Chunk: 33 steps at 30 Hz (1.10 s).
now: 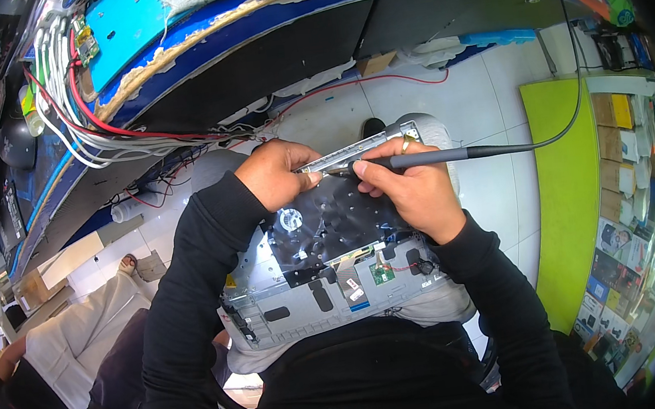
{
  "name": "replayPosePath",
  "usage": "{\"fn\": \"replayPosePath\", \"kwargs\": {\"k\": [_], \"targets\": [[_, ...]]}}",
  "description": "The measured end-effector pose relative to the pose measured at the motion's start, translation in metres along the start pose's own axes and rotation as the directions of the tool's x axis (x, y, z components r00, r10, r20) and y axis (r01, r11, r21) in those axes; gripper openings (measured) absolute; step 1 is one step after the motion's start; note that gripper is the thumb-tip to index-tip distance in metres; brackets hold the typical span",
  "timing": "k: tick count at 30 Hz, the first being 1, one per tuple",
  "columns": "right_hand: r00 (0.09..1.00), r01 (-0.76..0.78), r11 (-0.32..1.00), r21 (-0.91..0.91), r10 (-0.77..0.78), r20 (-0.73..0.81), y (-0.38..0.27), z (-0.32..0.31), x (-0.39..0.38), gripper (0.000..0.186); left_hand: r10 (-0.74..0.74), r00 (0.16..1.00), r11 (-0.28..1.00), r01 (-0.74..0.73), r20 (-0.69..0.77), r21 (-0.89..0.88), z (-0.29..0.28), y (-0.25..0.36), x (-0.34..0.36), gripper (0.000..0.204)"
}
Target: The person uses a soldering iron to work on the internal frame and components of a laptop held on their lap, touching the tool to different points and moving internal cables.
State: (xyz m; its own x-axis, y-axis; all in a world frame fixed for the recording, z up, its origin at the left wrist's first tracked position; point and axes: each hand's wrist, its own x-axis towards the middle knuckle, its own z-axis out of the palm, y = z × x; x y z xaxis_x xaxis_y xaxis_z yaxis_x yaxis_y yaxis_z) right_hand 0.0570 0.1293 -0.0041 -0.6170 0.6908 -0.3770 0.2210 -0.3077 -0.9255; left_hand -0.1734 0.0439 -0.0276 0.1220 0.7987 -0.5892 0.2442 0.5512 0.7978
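Observation:
A grey laptop palm-rest case (pixel 297 325) lies inner side up across my lap, tilted slightly. A shiny black sheet (pixel 323 233) covers its middle; a flat ribbon cable (pixel 350 284) and small green circuit board (pixel 382 272) sit nearer me. My left hand (pixel 277 175) grips the case's far edge, thumb on its inner side. In my right hand (pixel 422 194) is a soldering iron (pixel 439 156), held like a pen. The iron's tip points left, close to my left thumb at the far edge; whether it touches the case I cannot tell.
The iron's black cord (pixel 574 55) loops up on the right. Ahead is a worn blue bench (pixel 240 8), with bundled white and red wires (pixel 94 138) hanging at its left. A green-sided display cabinet (pixel 557 202) stands right. Someone in light trousers (pixel 88 337) sits at left.

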Motion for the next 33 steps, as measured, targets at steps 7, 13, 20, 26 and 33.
{"fn": "replayPosePath", "kwargs": {"k": [7, 13, 20, 26, 33], "targets": [[0.999, -0.004, 0.999, 0.035, 0.006, -0.036, 0.002, 0.003, 0.002, 0.017, -0.011, 1.0, 1.0, 0.011, -0.016, -0.005, 0.002, -0.002, 0.001, 0.028], [0.995, -0.044, 0.996, 0.074, 0.05, -0.082, -0.006, 0.0, -0.001, 0.017, -0.064, 0.996, 0.998, 0.063, 0.059, 0.016, -0.002, 0.003, 0.002, 0.027], [0.984, -0.053, 0.994, 0.093, 0.068, -0.165, -0.026, -0.024, -0.021, 0.016, 0.042, 0.996, 0.999, -0.041, 0.075, -0.008, -0.004, -0.002, 0.001, 0.029], [0.974, -0.052, 0.987, 0.152, 0.083, -0.211, -0.025, -0.045, -0.033, 0.015, 0.045, 0.991, 0.999, -0.041, 0.127, -0.031, -0.007, -0.002, -0.004, 0.033], [0.978, -0.028, 0.976, 0.218, 0.071, -0.195, -0.02, -0.055, -0.031, 0.016, 0.047, 0.991, 0.998, -0.041, 0.122, -0.054, -0.015, -0.005, -0.018, 0.039]]}}
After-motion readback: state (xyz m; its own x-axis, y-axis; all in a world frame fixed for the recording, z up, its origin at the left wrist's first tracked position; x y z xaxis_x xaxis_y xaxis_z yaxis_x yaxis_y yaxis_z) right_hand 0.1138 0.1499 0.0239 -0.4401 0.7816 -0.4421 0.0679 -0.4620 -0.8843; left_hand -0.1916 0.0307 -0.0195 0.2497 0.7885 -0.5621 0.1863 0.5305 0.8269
